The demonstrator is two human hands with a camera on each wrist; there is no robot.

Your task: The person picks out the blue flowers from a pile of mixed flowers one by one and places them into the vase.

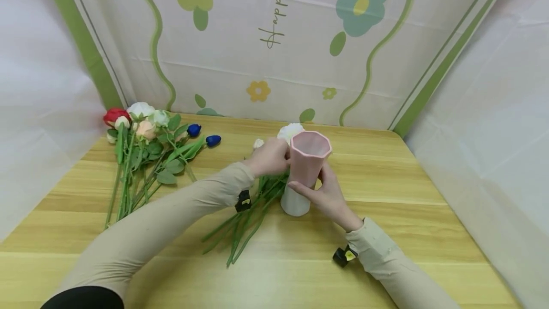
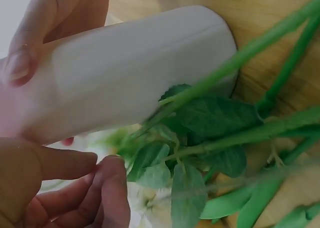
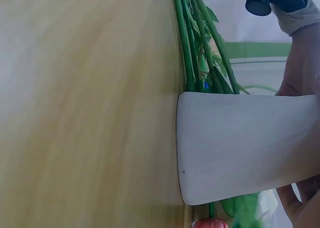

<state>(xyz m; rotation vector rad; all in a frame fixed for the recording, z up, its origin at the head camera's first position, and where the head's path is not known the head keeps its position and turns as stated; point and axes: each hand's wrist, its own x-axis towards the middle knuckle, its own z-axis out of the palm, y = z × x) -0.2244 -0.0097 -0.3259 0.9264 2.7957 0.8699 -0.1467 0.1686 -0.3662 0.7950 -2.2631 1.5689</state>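
Observation:
A tall vase (image 1: 306,161), pink at its faceted rim and white toward its base, stands slightly tilted on the table. My right hand (image 1: 328,194) grips its middle, thumb on the near side. At the vase's left, my left hand (image 1: 271,156) is bent over a bunch of artificial flowers with green stems (image 1: 244,225). In the left wrist view, the thumb and fingertips of that hand (image 2: 75,188) come together beside the vase wall and the leaves (image 2: 187,193); I cannot tell whether they pinch anything. A white bloom (image 1: 290,131) shows behind the vase.
A second bunch of artificial flowers lies at the left, with a red rose (image 1: 116,115), a white bloom (image 1: 140,109), a peach rose (image 1: 146,129) and blue tulip buds (image 1: 213,140). A patterned cloth (image 1: 240,61) hangs behind the wooden table (image 1: 386,194).

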